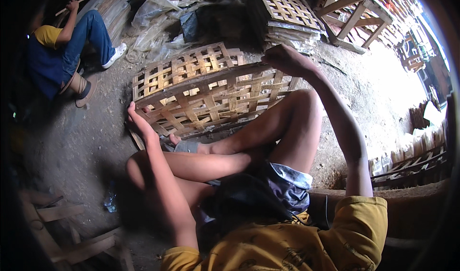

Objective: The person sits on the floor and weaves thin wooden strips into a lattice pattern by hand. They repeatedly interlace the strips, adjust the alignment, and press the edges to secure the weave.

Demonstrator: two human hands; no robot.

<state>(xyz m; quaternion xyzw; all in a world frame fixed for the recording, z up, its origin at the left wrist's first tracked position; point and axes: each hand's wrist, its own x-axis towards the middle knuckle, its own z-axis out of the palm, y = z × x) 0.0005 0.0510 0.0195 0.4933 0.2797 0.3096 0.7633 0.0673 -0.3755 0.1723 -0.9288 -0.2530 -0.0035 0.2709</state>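
Lattice panel (pixel 206 89) looks woven already, can't tell what's left. Left hand (pixel 139 119) at its 9 o'clock, right hand (pixel 289 61) at 2, fingers curled round its edges.

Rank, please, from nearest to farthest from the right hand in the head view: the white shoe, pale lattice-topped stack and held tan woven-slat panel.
1. Held tan woven-slat panel: touching the right hand.
2. Pale lattice-topped stack: ahead.
3. White shoe: far left.
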